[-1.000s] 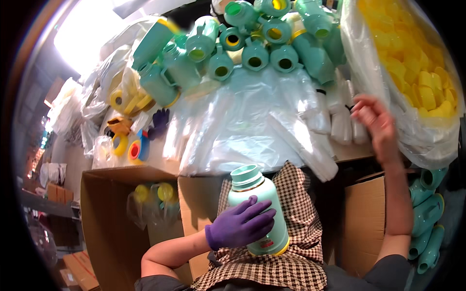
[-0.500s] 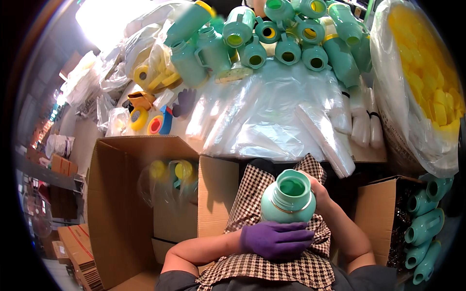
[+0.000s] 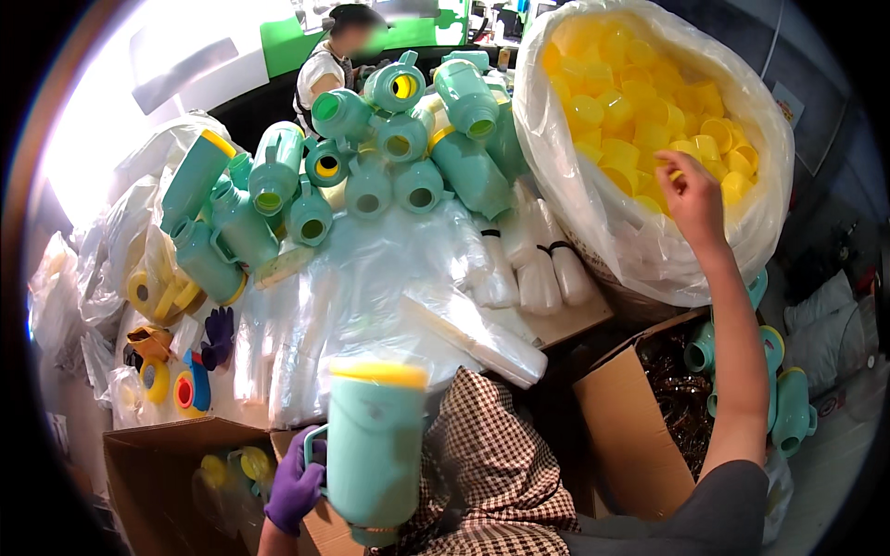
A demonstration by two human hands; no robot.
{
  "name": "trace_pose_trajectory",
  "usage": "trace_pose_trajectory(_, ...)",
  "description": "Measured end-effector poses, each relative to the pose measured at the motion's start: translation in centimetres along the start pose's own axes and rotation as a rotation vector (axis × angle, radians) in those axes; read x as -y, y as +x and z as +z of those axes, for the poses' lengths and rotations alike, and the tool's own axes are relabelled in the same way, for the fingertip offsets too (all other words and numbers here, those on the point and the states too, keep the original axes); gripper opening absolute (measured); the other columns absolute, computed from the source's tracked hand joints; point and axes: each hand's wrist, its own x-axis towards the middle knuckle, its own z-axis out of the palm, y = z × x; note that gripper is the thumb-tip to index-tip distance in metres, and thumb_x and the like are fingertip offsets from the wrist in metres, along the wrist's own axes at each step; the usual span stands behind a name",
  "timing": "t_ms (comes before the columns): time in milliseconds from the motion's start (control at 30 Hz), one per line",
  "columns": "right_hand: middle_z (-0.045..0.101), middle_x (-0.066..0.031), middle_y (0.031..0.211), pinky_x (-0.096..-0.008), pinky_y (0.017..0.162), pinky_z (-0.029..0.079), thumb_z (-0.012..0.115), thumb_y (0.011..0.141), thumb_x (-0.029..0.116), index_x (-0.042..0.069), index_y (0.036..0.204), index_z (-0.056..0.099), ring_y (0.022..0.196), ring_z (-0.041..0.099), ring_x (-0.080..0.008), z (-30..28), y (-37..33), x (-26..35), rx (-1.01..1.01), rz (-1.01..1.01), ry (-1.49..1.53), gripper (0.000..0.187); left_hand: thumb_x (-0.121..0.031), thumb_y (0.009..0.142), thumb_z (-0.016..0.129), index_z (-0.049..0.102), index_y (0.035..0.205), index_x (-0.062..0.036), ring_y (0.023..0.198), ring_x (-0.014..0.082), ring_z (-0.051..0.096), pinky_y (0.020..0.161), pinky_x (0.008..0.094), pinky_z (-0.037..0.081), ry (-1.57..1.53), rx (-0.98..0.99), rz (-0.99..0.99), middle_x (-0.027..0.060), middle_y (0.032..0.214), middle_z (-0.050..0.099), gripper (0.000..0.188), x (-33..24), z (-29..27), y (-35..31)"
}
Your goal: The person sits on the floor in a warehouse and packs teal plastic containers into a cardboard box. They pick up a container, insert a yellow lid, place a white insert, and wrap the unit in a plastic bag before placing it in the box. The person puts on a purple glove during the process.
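My left hand (image 3: 298, 482), in a purple glove, is closed round the handle of a mint-green jug (image 3: 375, 454). The jug is upside down over my lap, its yellow base ring (image 3: 378, 372) on top and its narrower neck at the bottom. My bare right hand (image 3: 693, 190) is stretched out over a large clear plastic bag (image 3: 640, 264) full of yellow cup-shaped caps (image 3: 616, 107). Its fingers are bent and a little apart, close above the caps, and I see no cap clearly held.
Several green jugs (image 3: 422, 190) are heaped on the table behind flat clear plastic bags (image 3: 362, 287). Cardboard boxes stand at left (image 3: 176, 445) and right (image 3: 630, 431). Tape rolls (image 3: 155, 378) and a purple glove (image 3: 218, 335) lie at left. A person (image 3: 338, 56) is in the background.
The jug has gone from neck up to upside down and moved left. My left hand now grips its handle. My right hand has left it and reached to the caps; the view has turned right.
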Motion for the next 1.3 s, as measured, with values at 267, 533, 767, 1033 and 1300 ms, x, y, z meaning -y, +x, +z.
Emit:
trace_pose_trajectory(267,0.063,-0.0126,0.128,-0.0299,0.098,0.046,0.057,0.089,0.002,0.013,0.135,0.06,0.119,0.057,-0.0225,8.6,1.1,-18.0,0.001,0.194,0.332,0.048,-0.015,0.098,0.049,0.053,0.13,0.0033,0.109,0.0242,0.065,0.095,0.0358,0.053,-0.425,-0.139,0.167,0.0152,0.122,0.064,0.037,4.7,8.2,-0.6)
trace_pose_trajectory(533,0.036,-0.0151,0.129,-0.043,0.091,0.045,0.063,0.086,0.049,0.012,0.148,0.037,0.109,0.047,-0.0297,9.3,-26.0,18.2,-0.366,-0.425,0.294,0.077,-0.003,0.096,0.049,0.054,0.127,-0.0007,0.107,0.0182,0.062,0.09,0.0312,0.054,-0.641,-0.295,0.126,0.0085,0.118,0.061,0.031,2.7,12.4,-1.9)
trace_pose_trajectory(767,0.058,-0.0064,0.098,-0.0299,0.072,0.049,0.081,0.084,0.029,0.006,0.109,0.07,0.081,0.056,-0.0159,8.9,-37.1,20.3,0.594,0.024,1.406,0.036,-0.012,0.091,0.061,0.035,0.137,-0.0024,0.113,0.0214,0.059,0.091,0.0375,0.053,-0.214,-0.403,0.337,0.0109,0.121,0.057,0.054,8.2,5.4,-4.3)
trace_pose_trajectory(1033,0.071,-0.014,0.091,-0.0363,0.08,0.053,0.077,0.084,0.016,-0.001,0.083,0.071,0.086,0.068,-0.0297,28.6,-23.7,22.9,0.534,-0.026,0.804,0.018,-0.002,0.071,0.079,0.044,0.118,-0.0109,0.101,0.0381,0.065,0.087,0.041,0.056,0.344,0.168,0.677,0.0181,0.121,0.06,0.058,12.1,10.4,-5.3)
trace_pose_trajectory(1300,0.074,-0.0098,0.093,-0.0261,0.078,0.054,0.068,0.087,0.0,0.001,0.076,0.072,0.082,0.068,-0.0127,32.9,-22.5,25.2,0.925,0.744,1.505,0.011,-0.012,0.092,0.069,0.057,0.127,-0.0035,0.134,0.03,0.045,0.113,0.0452,0.034,-0.127,0.561,0.235,0.0169,0.14,0.051,0.038,8.2,3.6,-4.3)
